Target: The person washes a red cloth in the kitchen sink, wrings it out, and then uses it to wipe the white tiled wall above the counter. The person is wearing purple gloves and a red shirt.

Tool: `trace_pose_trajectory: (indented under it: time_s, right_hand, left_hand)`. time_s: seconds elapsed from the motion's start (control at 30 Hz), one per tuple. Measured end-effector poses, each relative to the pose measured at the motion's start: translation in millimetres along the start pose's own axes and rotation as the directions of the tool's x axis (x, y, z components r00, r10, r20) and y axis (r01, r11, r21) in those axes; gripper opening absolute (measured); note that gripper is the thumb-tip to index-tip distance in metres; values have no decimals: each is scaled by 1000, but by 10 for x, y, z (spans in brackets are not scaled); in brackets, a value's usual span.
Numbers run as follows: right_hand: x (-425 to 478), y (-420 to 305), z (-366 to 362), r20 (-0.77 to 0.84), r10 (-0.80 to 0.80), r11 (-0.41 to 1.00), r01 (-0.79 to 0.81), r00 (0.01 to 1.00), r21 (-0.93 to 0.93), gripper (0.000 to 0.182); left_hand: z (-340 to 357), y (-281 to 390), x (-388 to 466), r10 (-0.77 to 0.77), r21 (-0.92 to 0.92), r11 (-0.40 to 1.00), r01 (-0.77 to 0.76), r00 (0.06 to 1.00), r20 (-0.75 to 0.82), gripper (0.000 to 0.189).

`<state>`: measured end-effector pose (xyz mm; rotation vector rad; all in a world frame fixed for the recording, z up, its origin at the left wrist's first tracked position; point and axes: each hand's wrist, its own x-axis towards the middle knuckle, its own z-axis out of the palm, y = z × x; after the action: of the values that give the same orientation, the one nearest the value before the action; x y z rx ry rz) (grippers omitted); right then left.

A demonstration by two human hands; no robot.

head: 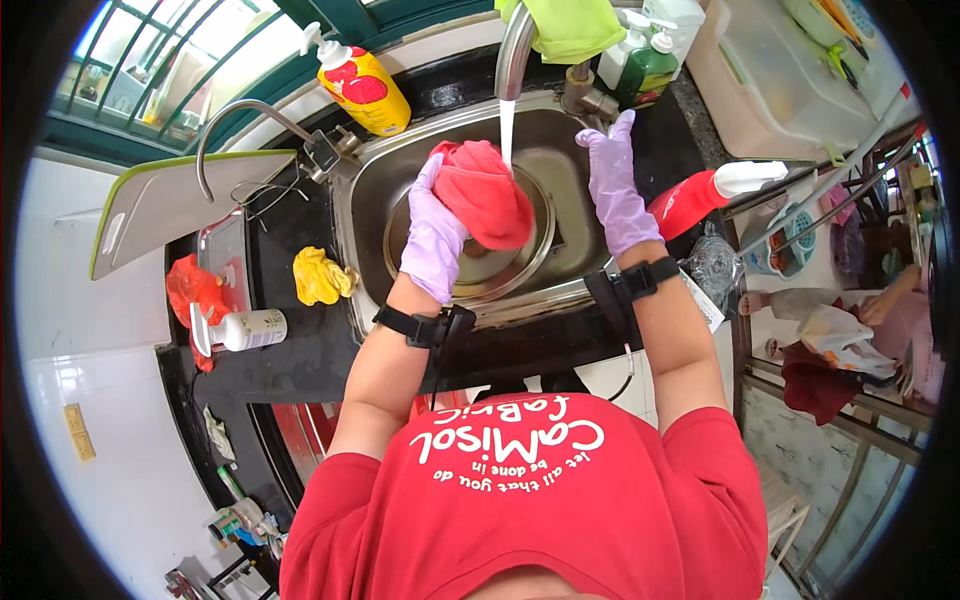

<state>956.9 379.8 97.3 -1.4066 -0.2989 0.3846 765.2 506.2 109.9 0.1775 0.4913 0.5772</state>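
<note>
My left hand (pixel 435 240), in a lilac rubber glove, grips a bundled red cloth (pixel 484 195) above the stainless-steel sink (pixel 592 202). Water (pixel 507 131) runs from the metal tap (pixel 517 56) at the cloth's far edge. Beneath the cloth, a round metal basin (pixel 550 225) sits in the sink, partly hidden. My right hand (pixel 616 180), gloved alike, is held over the sink's right rim with thumb and fingers apart and nothing in it. Its fingertips are close to the tap base (pixel 589 97); whether they touch it I cannot tell.
Left of the sink are a crumpled yellow cloth (pixel 322 276), a white pump bottle (pixel 244 330), a cutting board (pixel 180 202) and a gooseneck tap (pixel 255 105). A yellow pump bottle (pixel 367 90) stands behind. At right are a red spray bottle (pixel 686 202), a plastic bin (pixel 780 82) and another person (pixel 900 315).
</note>
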Motion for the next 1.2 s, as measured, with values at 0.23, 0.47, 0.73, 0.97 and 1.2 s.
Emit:
trace_pose_trajectory:
  time_s: [0.23,0.47,0.73,0.97,1.2]
  right_hand:
    - [-168,43,8,209,-52,956,110,976,-272,98]
    - [-1235,33,26,575,713,293,-915,402,276,94]
    - [-757,99,483,736,230,367,-757,636,540,57]
    - [-732,285,804,462,-38,997,1,886,81,40]
    - [-574,308,613,780,340,597,-762,525,253,64]
  left_hand:
    - [4,-150,-16,-42,-71,997,42,999,-4,43]
    - [248,-108,-274,-75,-46,995,87,970,230,53]
    - [176,-266,-584,163,461,873,-156,986,25,53]
    - [-19,-213,-611,-41,509,860,43,999,-15,51]
    - [-30,-28,-827,-209,293,927,234,971,-114,46]
